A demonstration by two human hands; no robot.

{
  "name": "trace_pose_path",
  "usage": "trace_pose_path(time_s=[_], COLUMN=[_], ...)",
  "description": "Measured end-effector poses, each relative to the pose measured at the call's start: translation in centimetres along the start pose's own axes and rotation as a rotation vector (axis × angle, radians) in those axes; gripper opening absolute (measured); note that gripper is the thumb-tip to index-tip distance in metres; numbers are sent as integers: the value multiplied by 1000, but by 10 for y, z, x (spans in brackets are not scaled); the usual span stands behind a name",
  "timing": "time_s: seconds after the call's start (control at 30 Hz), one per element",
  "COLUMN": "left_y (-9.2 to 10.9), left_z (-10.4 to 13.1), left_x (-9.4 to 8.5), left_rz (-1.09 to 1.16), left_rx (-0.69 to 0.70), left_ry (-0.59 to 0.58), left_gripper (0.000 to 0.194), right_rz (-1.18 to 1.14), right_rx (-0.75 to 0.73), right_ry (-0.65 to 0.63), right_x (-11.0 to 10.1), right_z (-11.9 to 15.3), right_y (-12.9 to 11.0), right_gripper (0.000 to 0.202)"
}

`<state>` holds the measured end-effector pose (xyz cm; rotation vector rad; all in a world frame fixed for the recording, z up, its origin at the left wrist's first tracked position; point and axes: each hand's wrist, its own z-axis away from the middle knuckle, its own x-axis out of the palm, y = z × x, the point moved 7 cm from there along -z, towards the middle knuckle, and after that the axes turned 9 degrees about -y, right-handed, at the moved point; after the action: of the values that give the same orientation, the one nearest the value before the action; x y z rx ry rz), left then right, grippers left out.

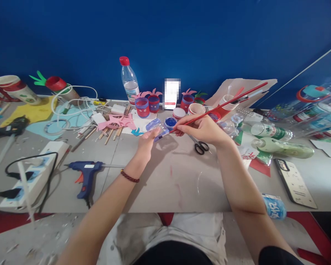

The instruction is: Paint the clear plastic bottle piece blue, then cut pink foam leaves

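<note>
Between the fingers of my left hand (146, 143) is a clear plastic piece (160, 129), partly coated in blue-violet paint; it looks like a cut bottle section. My right hand (200, 129) is closed around a long red paintbrush (220, 106), its handle slanting up to the right. The brush tip is near the painted piece; whether it touches I cannot tell. Just behind sits an open jar of blue paint (170, 123). Several red-and-blue painted cups with paper leaves, such as one cup (142, 106), stand along the wall.
Black-handled scissors (201, 147) lie beside my right hand. To the left are a blue glue gun (86, 175), a power strip (35, 176) and tangled cables. A red-capped bottle (130, 81), a lit phone (171, 95) and paper cups (196, 109) stand behind. Plastic bottles (273, 131) crowd the right.
</note>
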<state>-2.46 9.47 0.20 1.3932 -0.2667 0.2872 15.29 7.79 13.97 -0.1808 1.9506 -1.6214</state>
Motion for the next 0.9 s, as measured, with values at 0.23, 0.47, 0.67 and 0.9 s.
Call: trace_pose_path(time_s=[0.23,0.47,0.67,0.9], left_y=[-1,-2,-6,-5], left_z=[0,2,-1,-2], left_x=[2,3,-2,-3], left_rz=[2,12,21,35], left_rx=[-15,-33,-31,-27], left_ry=[-41,-39,12,28], left_gripper=[53,46,42,42], right_rz=[84,165,250,361], right_rx=[13,24,20,-22], right_ry=[-6,46,126,186], right_x=[4,-3,-20,-19], right_z=[-4,-4,0,1], right_y=[4,-1,-1,2], right_gripper=[19,13,16,16])
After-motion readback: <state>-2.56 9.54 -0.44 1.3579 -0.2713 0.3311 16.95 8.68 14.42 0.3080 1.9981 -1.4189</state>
